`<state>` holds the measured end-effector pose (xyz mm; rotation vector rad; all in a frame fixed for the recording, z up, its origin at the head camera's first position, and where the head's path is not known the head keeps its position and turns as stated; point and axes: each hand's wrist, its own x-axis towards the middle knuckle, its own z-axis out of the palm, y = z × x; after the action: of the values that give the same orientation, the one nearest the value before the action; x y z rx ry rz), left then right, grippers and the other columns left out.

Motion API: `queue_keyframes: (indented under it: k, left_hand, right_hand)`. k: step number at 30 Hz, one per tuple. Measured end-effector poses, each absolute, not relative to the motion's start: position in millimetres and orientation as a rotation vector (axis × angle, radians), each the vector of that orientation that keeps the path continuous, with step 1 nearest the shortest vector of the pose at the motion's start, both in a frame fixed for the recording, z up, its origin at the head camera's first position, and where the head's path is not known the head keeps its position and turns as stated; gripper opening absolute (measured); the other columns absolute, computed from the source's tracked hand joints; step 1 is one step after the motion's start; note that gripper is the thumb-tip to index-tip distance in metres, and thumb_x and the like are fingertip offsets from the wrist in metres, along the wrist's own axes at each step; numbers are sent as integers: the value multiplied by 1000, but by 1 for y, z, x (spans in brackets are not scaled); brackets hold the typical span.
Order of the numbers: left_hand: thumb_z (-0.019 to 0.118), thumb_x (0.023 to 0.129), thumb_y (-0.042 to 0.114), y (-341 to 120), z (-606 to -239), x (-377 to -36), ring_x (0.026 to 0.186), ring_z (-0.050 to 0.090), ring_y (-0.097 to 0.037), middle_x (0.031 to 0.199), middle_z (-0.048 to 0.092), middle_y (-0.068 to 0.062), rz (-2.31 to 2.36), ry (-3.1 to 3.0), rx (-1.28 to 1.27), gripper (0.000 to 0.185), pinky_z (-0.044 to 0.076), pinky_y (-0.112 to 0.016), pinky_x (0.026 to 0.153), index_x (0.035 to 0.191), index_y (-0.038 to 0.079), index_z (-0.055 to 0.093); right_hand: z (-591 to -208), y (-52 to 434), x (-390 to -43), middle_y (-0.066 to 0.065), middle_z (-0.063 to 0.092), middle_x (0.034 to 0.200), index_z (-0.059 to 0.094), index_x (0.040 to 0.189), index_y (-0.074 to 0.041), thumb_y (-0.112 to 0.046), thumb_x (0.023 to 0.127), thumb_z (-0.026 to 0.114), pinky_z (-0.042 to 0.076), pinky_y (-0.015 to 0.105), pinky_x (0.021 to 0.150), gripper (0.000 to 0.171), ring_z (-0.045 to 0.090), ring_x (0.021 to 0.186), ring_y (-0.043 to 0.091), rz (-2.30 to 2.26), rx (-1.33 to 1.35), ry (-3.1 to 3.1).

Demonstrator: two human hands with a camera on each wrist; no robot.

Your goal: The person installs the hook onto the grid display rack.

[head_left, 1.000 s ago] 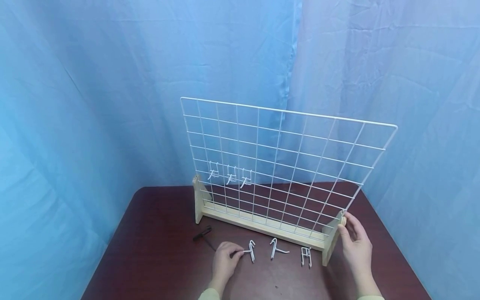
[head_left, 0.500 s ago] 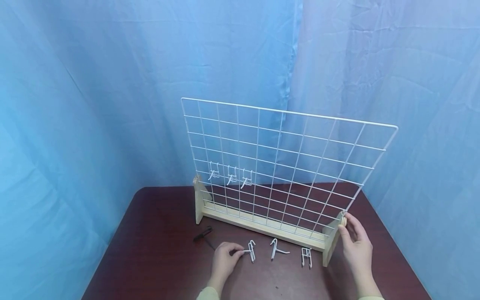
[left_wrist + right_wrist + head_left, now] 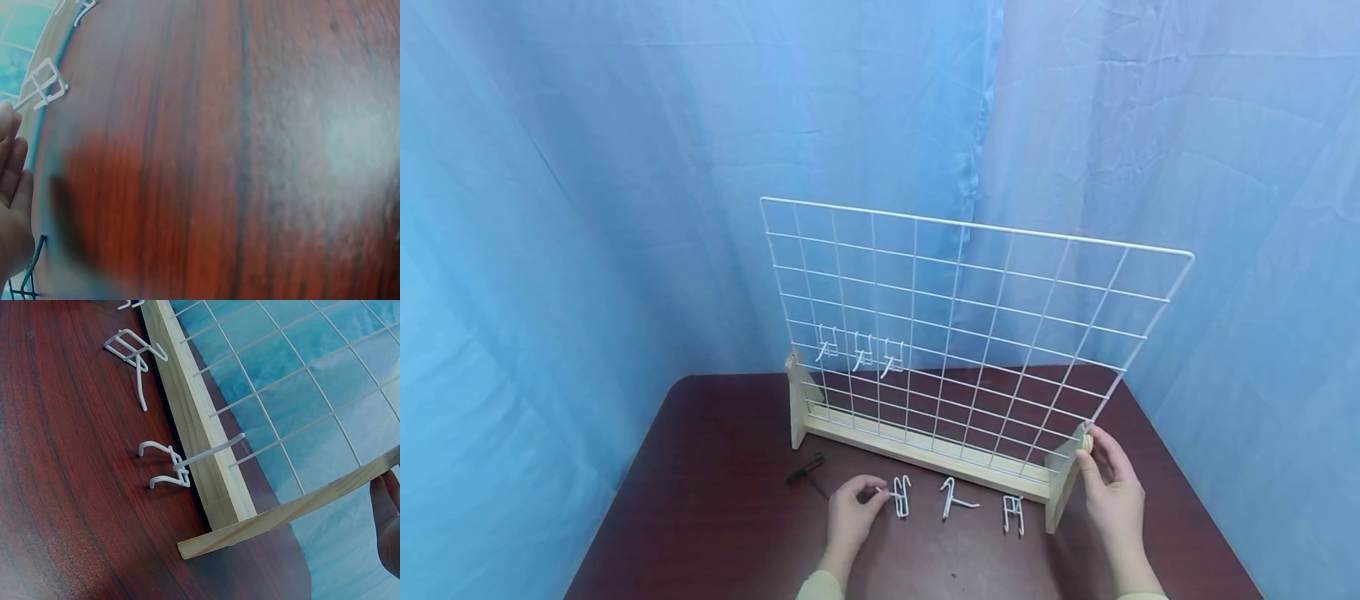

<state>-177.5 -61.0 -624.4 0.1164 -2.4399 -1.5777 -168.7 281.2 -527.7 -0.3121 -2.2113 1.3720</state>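
Observation:
My left hand (image 3: 851, 515) pinches the prong of a white wire hook (image 3: 901, 497) between thumb and fingers, just above the table in front of the rack. In the left wrist view the same hook (image 3: 47, 84) juts from the fingertips. My right hand (image 3: 1112, 487) grips the top of the wooden side support (image 3: 1060, 483), at the right end of the white wire grid (image 3: 970, 292). Two more white hooks lie on the table: one hook (image 3: 953, 498) with its prong pointing right, and another hook (image 3: 1012, 514) beside the support, its prong upward in the right wrist view.
Three white hooks hang on the grid's left part, the middle hook (image 3: 862, 354) among them. A black hook (image 3: 807, 468) lies left of my left hand. The wooden base bar (image 3: 925, 454) joins both supports on the dark red table (image 3: 700, 500). Blue curtains (image 3: 700, 167) surround it.
My left hand has turned the pinched hook, so its two bent ends now show side by side, and has shifted slightly. My right hand keeps its place on the support.

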Motion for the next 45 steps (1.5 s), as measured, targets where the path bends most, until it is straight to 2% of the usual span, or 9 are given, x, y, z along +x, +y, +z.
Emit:
queue_keyframes:
  k: [6,17,26,40,45]
  left_hand:
    - [81,79,8,-57,-619,-178,82,66,-10,87,73,9,-1643,-2391,182,15,55,-26,75,92,14,76]
    - [83,78,9,-50,-608,-179,78,67,-9,82,73,8,-1598,-2266,152,13,54,-24,67,84,17,75]
    - [83,79,11,-44,-591,-180,80,67,-8,81,73,11,-1634,-2171,150,12,54,-25,69,82,20,75]
    - [83,79,11,-40,-570,-186,81,69,-10,83,75,3,-1628,-2019,65,10,55,-26,72,83,17,77]
    - [83,79,9,-38,-563,-186,81,70,-11,83,75,6,-1611,-1991,50,10,56,-27,74,84,16,77]
  right_hand:
    - [-528,281,-169,5,59,134,56,140,-14,-14,99,61,40,6,93,41,49,112,-12,1364,-313,-2213]
    - [-528,280,-166,6,58,136,54,142,-17,-17,100,60,41,8,94,43,50,115,-9,1372,-312,-2224]
    - [-527,280,-166,9,58,137,53,142,-17,-18,100,60,41,8,94,43,50,115,-9,1371,-315,-2230]
    - [-526,280,-166,12,57,137,53,142,-18,-19,100,60,40,7,95,43,49,113,-11,1362,-321,-2242]
    - [-526,281,-167,12,58,137,54,142,-17,-18,100,61,39,6,94,43,48,113,-12,1355,-314,-2237]
